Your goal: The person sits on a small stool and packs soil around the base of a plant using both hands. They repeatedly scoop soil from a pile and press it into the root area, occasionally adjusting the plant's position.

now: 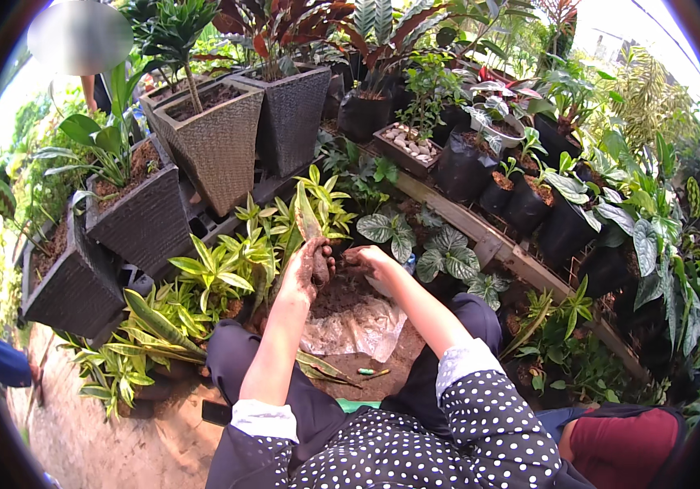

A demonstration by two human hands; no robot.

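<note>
Brn planter (218,151) beside dk planter (291,122); pebble tray (399,159) nr blk bag (464,169).

An outdoor garden or plant nursery: tall textured planters (218,147) stand beyond and left of the person's fingers (324,259), black plant bags (465,169) to their right.

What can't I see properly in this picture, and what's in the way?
All in the head view:
- Bottom of the upright leaf: hidden by the left hand.
- Palm of the right hand: turned away, so the hand itself hides whether it holds anything.
- Person in blue: mostly cut off by the dark round rim.
- Red clothing: cut off by the lower edge.
- Little green-and-white thing: too small to tell.
</note>
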